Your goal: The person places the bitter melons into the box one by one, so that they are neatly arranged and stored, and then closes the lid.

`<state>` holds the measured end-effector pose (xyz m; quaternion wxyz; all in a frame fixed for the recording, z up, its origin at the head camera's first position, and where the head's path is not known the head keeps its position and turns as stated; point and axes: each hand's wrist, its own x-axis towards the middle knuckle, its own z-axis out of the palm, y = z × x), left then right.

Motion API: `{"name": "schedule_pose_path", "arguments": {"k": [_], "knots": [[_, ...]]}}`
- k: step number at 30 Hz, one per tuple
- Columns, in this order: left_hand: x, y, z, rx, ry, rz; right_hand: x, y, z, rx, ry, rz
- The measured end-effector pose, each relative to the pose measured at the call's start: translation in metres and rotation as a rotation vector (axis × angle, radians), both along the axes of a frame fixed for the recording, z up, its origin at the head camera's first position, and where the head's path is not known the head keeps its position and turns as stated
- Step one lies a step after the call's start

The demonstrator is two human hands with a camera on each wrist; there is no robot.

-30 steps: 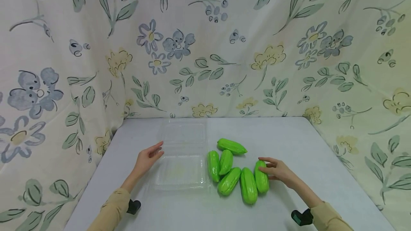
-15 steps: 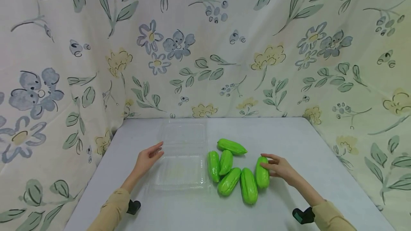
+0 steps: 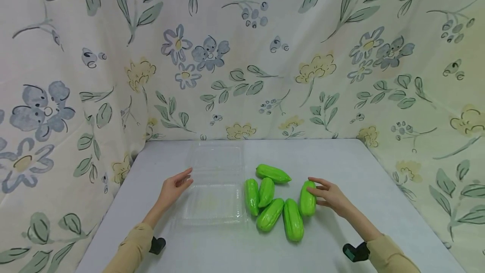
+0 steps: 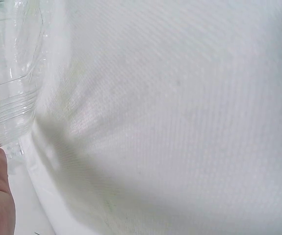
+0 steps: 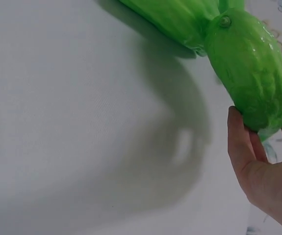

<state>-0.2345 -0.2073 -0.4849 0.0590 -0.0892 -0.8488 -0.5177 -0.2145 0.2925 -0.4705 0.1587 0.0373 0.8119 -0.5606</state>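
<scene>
My right hand grips a glossy, bright green gourd-like vegetable, its thumb and fingers on either side. In the right wrist view this green vegetable is tilted and appears raised off the table, with a shadow below. Several similar green vegetables lie loosely grouped to its left. My left hand is at the left side of a clear plastic clamshell box, thumb and fingers apart. Its fingertips touch or almost touch the box's ridged edge in the left wrist view.
The box's clear lid lies folded back, away from me. A white table holds everything, and a floral curtain hangs behind it and along both sides. Dark wrist cameras sit near both sleeves.
My right hand has shifted slightly away from me with the green vegetable, which has come away from the one beside it. The left hand stays at the box.
</scene>
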Motion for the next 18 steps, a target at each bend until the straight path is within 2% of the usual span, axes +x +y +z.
{"name": "schedule_pose_path", "arguments": {"k": [10,15,18], "knots": [[-0.017,-0.011,-0.033,-0.028,0.032,0.015,-0.006,-0.007,0.009,-0.035,0.019,-0.008],[-0.018,-0.012,-0.036,-0.017,0.052,0.01,-0.008,-0.012,0.01,-0.089,0.031,-0.017],[-0.013,-0.009,-0.029,-0.018,0.048,0.01,-0.008,-0.017,0.01,-0.114,0.042,-0.02]]}}
